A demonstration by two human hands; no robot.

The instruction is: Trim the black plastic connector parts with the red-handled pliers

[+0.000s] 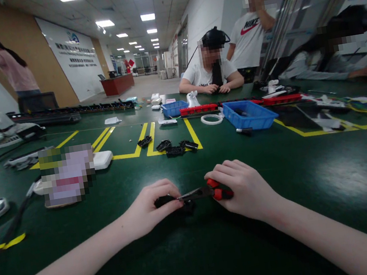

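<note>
Two hands meet over the green table (pixel 257 251) in my head view, and both are occupied: the left hand (pixel 157 202) pinches a small black part (pixel 163 200) between thumb and fingers, while the right hand (pixel 243 188) is closed around the red-and-black handles of the needle-nose pliers (pixel 199 193). The black part sits between the hands, low over the tabletop; I cannot tell whether it touches. The pliers' tips lie right at the left thumb, and since the fingers hide the contact, I cannot see whether they bite the part or only rest against it. That closeness is my main worry: if the tips slip under a hard squeeze, they could nip the thumb. A twist might also spin the part out of the pinch, or crack it should it prove brittle, perhaps sending fragments among the four black pieces (pixel 175 151) beyond.
</note>
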